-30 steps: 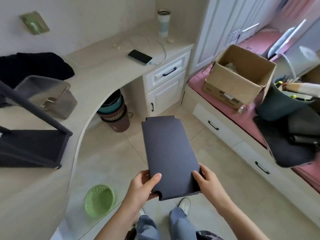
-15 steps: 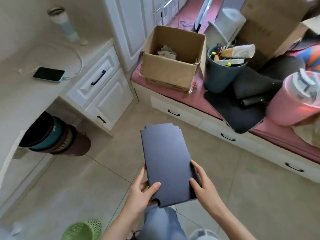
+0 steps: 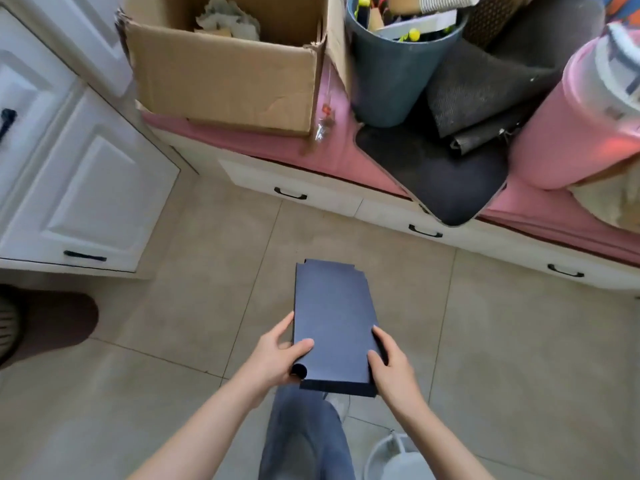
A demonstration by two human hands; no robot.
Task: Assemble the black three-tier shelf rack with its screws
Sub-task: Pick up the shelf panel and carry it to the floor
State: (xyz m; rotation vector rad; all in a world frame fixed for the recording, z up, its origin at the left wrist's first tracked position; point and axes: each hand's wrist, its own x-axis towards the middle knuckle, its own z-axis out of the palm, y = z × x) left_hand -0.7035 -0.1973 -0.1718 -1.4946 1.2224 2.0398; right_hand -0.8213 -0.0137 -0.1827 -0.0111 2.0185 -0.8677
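A flat black shelf panel (image 3: 332, 320) with notched corners is held level over the tiled floor, its long side pointing away from me. My left hand (image 3: 277, 358) grips its near left edge, thumb on top and fingers underneath. My right hand (image 3: 391, 368) grips the near right edge the same way. A small clear bag (image 3: 323, 124), possibly holding screws, lies on the pink bench beside the cardboard box. The rest of the rack is out of view.
An open cardboard box (image 3: 225, 67) sits on the pink bench (image 3: 242, 140), with a blue-grey bin (image 3: 394, 71), dark mats (image 3: 485, 91) and a pink container (image 3: 581, 123) to its right. White cabinets (image 3: 79, 188) stand at left. A white bucket (image 3: 394, 459) is by my feet.
My view has swung right and downward, away from the desk with the partly built rack, toward the bench. Both hands keep the same hold on the panel.
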